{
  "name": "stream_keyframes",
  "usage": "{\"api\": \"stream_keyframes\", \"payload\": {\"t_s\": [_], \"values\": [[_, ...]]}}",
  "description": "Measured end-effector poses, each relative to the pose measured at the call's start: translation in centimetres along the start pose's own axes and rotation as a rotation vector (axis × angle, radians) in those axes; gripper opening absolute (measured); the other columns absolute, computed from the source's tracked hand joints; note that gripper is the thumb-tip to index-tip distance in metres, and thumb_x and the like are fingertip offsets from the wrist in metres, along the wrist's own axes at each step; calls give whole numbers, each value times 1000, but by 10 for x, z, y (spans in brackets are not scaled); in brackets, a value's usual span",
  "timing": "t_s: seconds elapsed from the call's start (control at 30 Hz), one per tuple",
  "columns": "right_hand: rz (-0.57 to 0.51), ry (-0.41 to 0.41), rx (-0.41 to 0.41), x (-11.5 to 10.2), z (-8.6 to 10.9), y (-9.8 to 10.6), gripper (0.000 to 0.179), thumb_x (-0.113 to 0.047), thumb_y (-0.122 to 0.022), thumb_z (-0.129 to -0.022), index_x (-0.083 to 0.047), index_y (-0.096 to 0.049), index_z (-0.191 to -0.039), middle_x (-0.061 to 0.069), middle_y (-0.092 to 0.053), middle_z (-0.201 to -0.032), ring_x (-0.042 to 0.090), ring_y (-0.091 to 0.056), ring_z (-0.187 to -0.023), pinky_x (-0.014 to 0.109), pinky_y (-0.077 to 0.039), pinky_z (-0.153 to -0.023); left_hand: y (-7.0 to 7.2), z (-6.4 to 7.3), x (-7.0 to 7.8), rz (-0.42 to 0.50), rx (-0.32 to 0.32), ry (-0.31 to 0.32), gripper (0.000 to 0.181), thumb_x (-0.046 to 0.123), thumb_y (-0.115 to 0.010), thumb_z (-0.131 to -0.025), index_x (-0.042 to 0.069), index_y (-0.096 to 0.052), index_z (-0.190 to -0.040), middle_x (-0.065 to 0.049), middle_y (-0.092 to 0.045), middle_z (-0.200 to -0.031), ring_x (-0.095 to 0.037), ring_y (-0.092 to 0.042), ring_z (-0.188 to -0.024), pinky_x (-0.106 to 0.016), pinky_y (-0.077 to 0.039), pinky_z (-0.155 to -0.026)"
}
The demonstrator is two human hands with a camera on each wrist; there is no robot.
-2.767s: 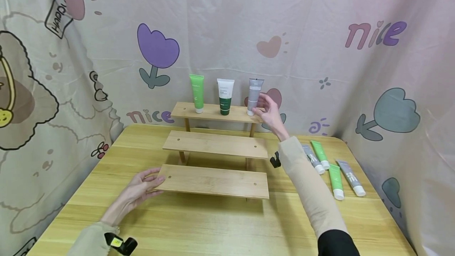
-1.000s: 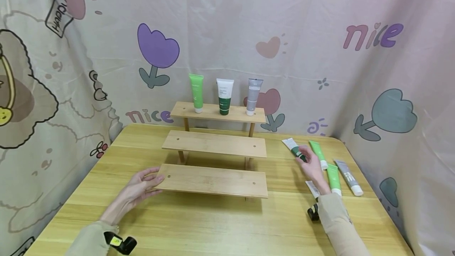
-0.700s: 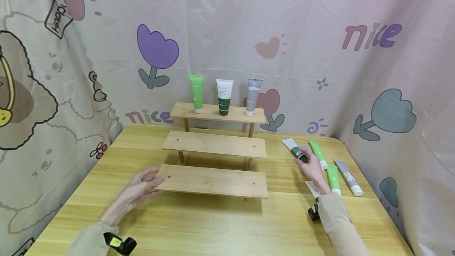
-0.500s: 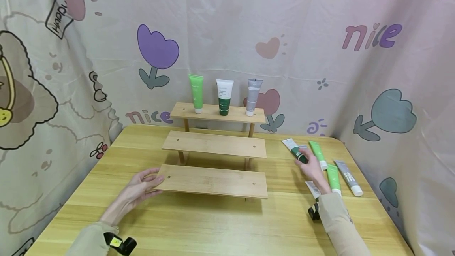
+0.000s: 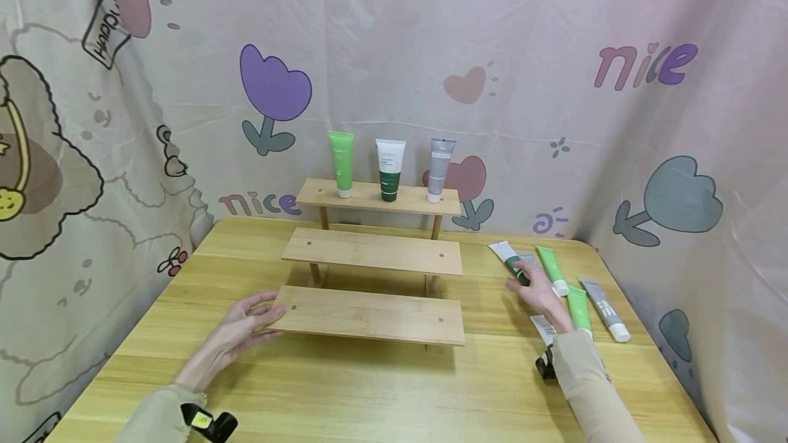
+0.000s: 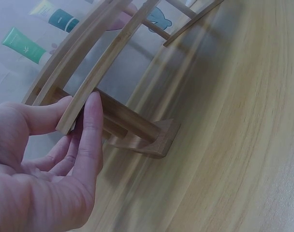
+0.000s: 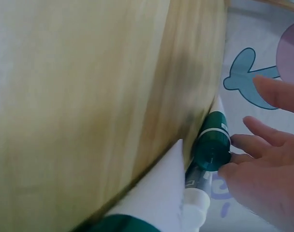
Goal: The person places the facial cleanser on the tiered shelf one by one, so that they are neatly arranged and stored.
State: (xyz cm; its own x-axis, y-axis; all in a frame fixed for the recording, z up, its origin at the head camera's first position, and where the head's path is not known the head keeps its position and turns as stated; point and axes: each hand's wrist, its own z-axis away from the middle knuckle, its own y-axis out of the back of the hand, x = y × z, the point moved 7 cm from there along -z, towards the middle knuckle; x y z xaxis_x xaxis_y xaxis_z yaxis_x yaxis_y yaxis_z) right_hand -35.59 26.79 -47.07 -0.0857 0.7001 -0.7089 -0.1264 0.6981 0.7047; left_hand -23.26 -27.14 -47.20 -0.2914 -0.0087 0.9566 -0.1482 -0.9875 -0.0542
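My left hand (image 5: 246,323) pinches the left end of the lowest board of a three-tier wooden shelf (image 5: 369,313), thumb above and fingers beneath. To the right, my right hand (image 5: 538,290) is at the cap end of a white and dark green squeeze tube (image 5: 506,253) lying on the table. In the right wrist view its thumb stands away from the dark green cap (image 7: 212,152), with other fingertips right at the cap's side. A light green tube (image 5: 342,163), a white and green tube (image 5: 389,169) and a grey tube (image 5: 440,169) stand caps down on the top board.
Around the right hand lie two light green tubes (image 5: 550,269), a grey tube (image 5: 606,310), another grey tube (image 5: 529,260) partly under the hand, and a white tube (image 5: 543,328) partly behind the wrist. A patterned curtain (image 5: 382,53) hangs behind the table.
My right hand has left the grey tube standing on the top board and come down right to the lying tubes. Lately its fingers have spread at the white and green tube. The left hand stays put.
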Motion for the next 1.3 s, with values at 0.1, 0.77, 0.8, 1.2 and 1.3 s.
{"api": "stream_keyframes", "payload": {"t_s": [0.1, 0.77, 0.8, 1.2, 1.3], "values": [[14, -7, -29, 0, 0, -2, 65, -17, -59, -100, 10, -30, -151, 37, -27, -156, 56, -25, -144, 69, -21, -121, -1, 0, 0, -2, -2, -2, 76, 13, -59, -102, -10, -11, -155, 0, -54, -113, -9, -63, -98, -30, -61, -92], [182, 147, -53, -13, 6, 3, 59, -12, -63, -96, 18, -41, -141, 42, -41, -144, 61, -37, -134, 70, -33, -114, 1, 0, -1, -26, -15, -12, 75, 16, -58, -103, -9, -11, -156, -2, -53, -119, -8, -64, -99, -29, -62, -92], [186, 160, -53, -14, 6, 4, 59, -12, -64, -95, 19, -41, -141, 42, -42, -143, 61, -39, -133, 70, -34, -114, 1, 0, -1, -28, -14, -13, 75, 16, -58, -103, -9, -11, -156, -2, -53, -119, -8, -64, -99, -29, -62, -92], [130, 222, -104, -17, 17, 6, 55, -10, -62, -96, 19, -45, -138, 43, -46, -140, 59, -45, -130, 69, -40, -110, 1, 0, -2, 2, -9, -17, 76, 14, -59, -102, -10, -9, -155, -1, -53, -117, -7, -64, -99, -29, -61, -93], [113, 229, -121, -17, 19, 6, 54, -11, -62, -97, 20, -45, -138, 42, -46, -140, 58, -45, -130, 68, -40, -110, 1, 0, -2, 1, -6, -17, 76, 13, -59, -102, -10, -10, -155, -2, -52, -119, -7, -63, -100, -30, -61, -94]]}}
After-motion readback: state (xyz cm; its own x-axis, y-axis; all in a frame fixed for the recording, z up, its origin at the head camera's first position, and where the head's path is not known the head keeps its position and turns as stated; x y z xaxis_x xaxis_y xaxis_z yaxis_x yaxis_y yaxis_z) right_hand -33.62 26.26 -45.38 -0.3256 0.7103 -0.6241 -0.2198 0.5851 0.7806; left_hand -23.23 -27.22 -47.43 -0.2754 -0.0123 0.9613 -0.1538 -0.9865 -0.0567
